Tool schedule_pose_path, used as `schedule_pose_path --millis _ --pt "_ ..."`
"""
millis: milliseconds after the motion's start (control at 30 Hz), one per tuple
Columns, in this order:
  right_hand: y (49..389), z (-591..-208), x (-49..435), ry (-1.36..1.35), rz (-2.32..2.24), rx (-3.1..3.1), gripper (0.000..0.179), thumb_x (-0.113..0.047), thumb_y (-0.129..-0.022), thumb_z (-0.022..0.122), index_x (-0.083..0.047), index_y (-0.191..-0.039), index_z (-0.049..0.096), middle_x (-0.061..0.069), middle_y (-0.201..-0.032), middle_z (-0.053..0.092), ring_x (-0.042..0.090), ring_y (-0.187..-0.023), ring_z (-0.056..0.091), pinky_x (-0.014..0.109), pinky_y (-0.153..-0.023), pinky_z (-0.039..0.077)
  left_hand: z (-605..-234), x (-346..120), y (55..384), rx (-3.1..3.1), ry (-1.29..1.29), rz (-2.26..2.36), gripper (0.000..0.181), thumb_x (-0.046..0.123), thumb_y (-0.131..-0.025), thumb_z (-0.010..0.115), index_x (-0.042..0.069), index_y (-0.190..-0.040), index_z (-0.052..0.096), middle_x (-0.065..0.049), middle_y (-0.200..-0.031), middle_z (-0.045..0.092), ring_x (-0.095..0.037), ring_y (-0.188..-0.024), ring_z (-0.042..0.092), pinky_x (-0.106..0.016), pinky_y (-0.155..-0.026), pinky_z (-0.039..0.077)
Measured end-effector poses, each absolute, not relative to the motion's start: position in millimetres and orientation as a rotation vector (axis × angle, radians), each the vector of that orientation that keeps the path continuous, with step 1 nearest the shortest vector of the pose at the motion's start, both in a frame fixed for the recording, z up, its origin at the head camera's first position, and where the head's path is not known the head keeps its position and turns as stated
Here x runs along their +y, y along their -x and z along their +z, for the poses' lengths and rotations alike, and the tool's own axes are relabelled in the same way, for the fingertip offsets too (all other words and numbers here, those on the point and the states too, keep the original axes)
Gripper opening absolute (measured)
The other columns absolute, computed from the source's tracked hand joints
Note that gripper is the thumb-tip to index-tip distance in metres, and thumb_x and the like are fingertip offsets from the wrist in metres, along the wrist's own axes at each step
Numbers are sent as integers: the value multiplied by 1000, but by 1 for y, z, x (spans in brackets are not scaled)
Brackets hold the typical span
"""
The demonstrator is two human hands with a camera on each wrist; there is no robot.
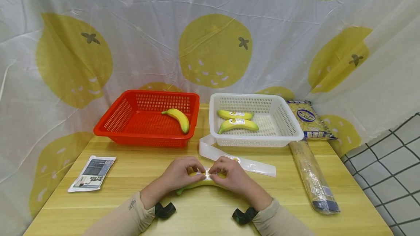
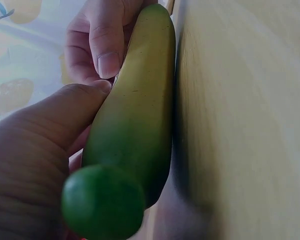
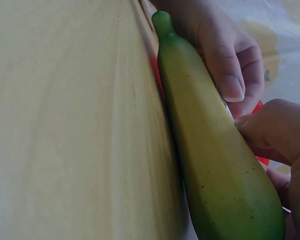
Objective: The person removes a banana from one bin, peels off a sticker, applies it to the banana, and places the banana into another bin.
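Observation:
A yellow banana [image 1: 204, 183] with green ends lies across the table in front of me. On its upper side sits a white sticker label [image 1: 207, 174], partly covered by fingers. My left hand [image 1: 183, 172] pinches the label's left edge between thumb and curled fingers, close against the peel. From the other side, my right hand [image 1: 233, 176] pinches the right edge the same way. Both thumbs nearly meet at the banana [image 2: 135, 100] in the left wrist view. Just behind the hands, a translucent strip of backing [image 1: 259, 167] carries another sticker [image 1: 234, 158].
Behind on the left stands a red basket [image 1: 146, 137] with one unlabelled banana [image 1: 178, 118]. The white basket [image 1: 256, 140] beside it holds two labelled bananas [image 1: 238, 125]. A flat packet [image 1: 93, 174] lies left; a long clear-wrapped package [image 1: 313, 176] and a yellow bag [image 1: 308, 119] lie right.

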State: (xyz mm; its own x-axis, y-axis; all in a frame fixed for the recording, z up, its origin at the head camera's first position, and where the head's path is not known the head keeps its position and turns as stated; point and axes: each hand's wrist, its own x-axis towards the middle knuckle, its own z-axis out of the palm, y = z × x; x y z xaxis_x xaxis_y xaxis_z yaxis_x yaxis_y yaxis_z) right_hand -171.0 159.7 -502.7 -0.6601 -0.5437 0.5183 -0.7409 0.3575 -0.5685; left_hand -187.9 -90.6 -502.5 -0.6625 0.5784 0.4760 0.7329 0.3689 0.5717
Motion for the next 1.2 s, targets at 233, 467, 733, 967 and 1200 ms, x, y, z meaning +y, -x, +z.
schedule_pose_path --millis 233,467,733,967,1200 --pt "170 -500 160 -1161 1122 -2379 12 -8 -86 81 -14 -96 77 -4 -93 70 7 -85 64 23 -74 54 -501 -91 187 -2486 1160 -1179 15 25 -85 86 24 -97 77 15 -91 73 -6 -80 66 -25 -70 54" --pt "169 -496 160 -1120 1011 -2415 7 -13 -86 82 -12 -93 80 -3 -91 73 10 -88 66 23 -79 54 -501 -91 187 -2505 1157 -1169 15 25 -86 85 24 -99 79 15 -91 73 -5 -79 65 -25 -69 54" --pt "167 -493 160 -1102 927 -2452 6 -16 -87 81 -12 -93 80 -4 -92 73 11 -90 66 24 -80 55 -499 -91 186 -2567 1120 -1151 16 28 -87 84 26 -102 80 16 -92 72 -2 -79 63 -24 -70 53" --pt "165 -490 160 -1052 801 -2494 8 -22 -87 81 -15 -88 79 -7 -87 72 10 -85 65 25 -78 54 -497 -90 184 -2617 1056 -1090 17 32 -86 85 28 -101 80 17 -91 73 2 -77 62 -21 -69 51" --pt "166 -490 161 -1027 784 -2501 9 -24 -85 82 -17 -84 77 -7 -85 69 9 -83 62 24 -76 53 -499 -90 184 -2626 1015 -1033 16 34 -83 86 29 -97 80 18 -86 71 3 -74 60 -20 -67 49"
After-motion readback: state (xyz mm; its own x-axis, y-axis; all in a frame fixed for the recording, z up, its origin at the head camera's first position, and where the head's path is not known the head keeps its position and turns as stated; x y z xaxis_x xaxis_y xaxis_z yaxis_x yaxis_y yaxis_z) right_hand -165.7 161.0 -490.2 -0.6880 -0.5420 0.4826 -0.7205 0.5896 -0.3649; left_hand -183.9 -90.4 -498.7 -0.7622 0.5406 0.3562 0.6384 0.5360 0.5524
